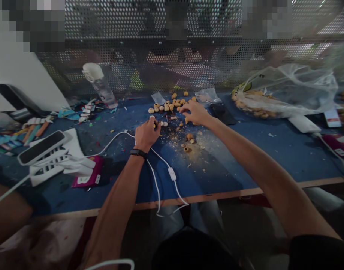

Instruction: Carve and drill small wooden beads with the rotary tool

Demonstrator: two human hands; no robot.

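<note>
My left hand (147, 134) is closed in a pinch on a small object I cannot make out, low over the blue table top (245, 157); a black band is on that wrist. My right hand (195, 112) reaches further out with its fingers spread down onto a scatter of small tan round pieces (172, 105). A few more tan pieces (189, 138) lie among crumbs just in front of both hands.
A white cable with an inline switch (172, 173) runs under my left wrist and over the table's front edge. A phone on a white stand (42, 148) is at left, a plastic bottle (100, 84) behind, a clear bag of tan pieces (284, 93) at right, a perforated metal screen (172, 56) at the back.
</note>
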